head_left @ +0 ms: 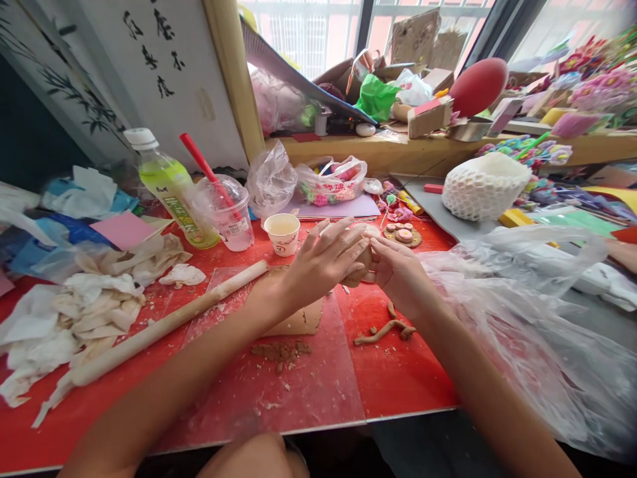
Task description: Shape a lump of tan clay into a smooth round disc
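- Knee: nearest the camera, at 6 o'clock below the table edge; the person sits close so both forearms reach over the work surface.
- Red table: largest item, spanning the lower frame; it bears a clear plastic sheet, which appears to serve as a non-stick working area.
- Crumpled plastic bag: at 4 o'clock, pushed aside, just beside the right forearm.
- Rolling pin: at 9 o'clock from the hands, lying diagonally, apart from both hands.
- Drink bottle and lidded cup with red straw: at 11 o'clock, well back from the working area.
- Left hand: centre frame, fingers spread and curved over the top of the clay lump, pressing on it.
- Right hand: at 3 o'clock of the lump, closed against its side, so that the two hands cup it between them. The lump is held just above the table; most of it is hidden.
- Flat clay slab: beneath the left wrist, resting on the sheet.
- Paper cup: at 12 o'clock, within reach.
- Clay coil: at 5 o'clock of the hands, lying loose on the table.
- Clay crumbs: at 6 o'clock.
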Demonstrator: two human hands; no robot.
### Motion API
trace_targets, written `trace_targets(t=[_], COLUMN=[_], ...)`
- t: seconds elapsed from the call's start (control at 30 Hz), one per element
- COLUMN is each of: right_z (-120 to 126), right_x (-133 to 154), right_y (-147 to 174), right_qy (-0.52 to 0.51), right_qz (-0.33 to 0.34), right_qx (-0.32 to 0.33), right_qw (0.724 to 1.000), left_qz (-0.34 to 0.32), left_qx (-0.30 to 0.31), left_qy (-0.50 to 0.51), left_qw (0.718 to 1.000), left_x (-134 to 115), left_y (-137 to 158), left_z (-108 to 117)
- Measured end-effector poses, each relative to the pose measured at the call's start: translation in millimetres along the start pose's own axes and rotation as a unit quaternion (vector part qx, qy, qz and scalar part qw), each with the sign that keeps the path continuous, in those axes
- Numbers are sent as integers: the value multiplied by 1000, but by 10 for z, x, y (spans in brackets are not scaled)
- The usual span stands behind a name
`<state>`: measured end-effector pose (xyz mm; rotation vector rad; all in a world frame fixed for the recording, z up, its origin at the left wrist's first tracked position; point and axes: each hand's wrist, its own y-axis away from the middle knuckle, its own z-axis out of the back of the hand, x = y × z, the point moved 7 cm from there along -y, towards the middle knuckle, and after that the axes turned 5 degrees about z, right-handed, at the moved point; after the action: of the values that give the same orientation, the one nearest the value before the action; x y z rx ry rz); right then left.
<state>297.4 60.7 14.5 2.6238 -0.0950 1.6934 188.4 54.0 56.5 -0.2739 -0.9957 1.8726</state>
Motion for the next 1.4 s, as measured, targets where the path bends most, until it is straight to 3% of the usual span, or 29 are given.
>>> trace_targets(t=[0.3, 0.47, 0.8, 0.9, 1.0, 1.13, 1.2, 1.4], right_z=[59, 82, 36, 71, 142, 161, 143, 6], right_x=[74, 161, 107, 97, 109, 157, 186, 220], right_y=[-8, -9, 4, -8, -23, -34, -31, 7], right_qy=[24, 51, 43, 41, 37, 34, 34, 46], right_qz=[34, 62, 24, 17, 21, 49, 66, 46], right_qx=[3, 7, 18, -7, -54, -60, -45, 55], right_qw=[999, 997, 999, 999, 998, 996, 996, 996], left_qz=[37, 21, 41, 86, 201, 350, 370, 400], left_qx=[-26, -42, -44, -31, -27, 70, 102, 77], left_qy=[36, 61, 138, 143, 179, 306, 345, 356], left_qw=[998, 997, 989, 986, 963, 883, 857, 841], left_x=[37, 72, 151, 224, 414, 556, 527, 566], left_y=[44, 11, -50, -69, -55, 14, 26, 46], left_z=[40, 50, 99, 97, 40, -185, -234, -198])
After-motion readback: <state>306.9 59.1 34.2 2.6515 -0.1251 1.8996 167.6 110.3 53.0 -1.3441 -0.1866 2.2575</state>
